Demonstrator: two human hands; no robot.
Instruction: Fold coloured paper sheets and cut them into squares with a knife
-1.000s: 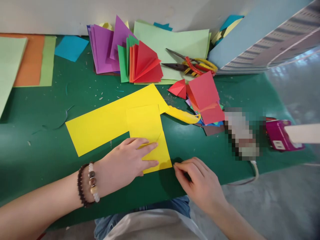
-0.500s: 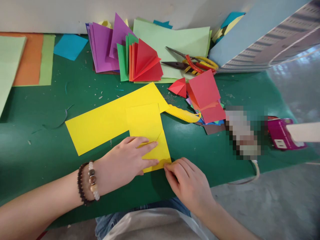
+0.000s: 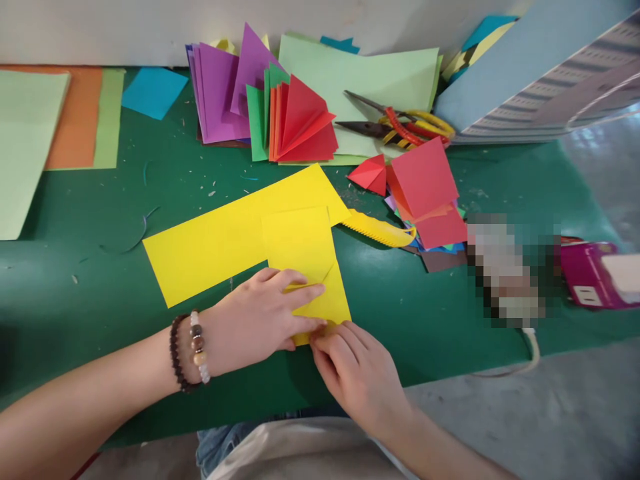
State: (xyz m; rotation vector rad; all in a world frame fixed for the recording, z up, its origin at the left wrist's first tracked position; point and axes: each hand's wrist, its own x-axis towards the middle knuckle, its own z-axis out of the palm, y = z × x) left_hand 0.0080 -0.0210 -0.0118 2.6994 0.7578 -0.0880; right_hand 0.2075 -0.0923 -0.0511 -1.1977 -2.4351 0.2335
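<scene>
A folded yellow sheet of paper (image 3: 305, 240) lies before me, its upper end over a longer yellow paper strip (image 3: 215, 243). My left hand (image 3: 267, 310) rests on the folded sheet's lower part with its fingers spread. It wears two beaded bracelets. My right hand (image 3: 357, 370) has its fingers curled in and thumb and forefinger pinched at the sheet's bottom edge, close to the left fingertips. A yellow serrated plastic tool (image 3: 383, 229) lies at the strip's right end, partly under it.
Folded purple, green and red papers (image 3: 303, 130) stand at the back, with scissors and pliers (image 3: 400, 127) on pale green sheets. Right of the middle is a pile of coloured squares (image 3: 427, 183). A blurred object, a purple box (image 3: 590, 277) and larger sheets (image 3: 30, 147) lie farther out.
My right hand has slid left along the sheet's bottom edge, from its right corner toward my left fingertips. My left hand stays pressed on the paper. The whole view has shifted slightly.
</scene>
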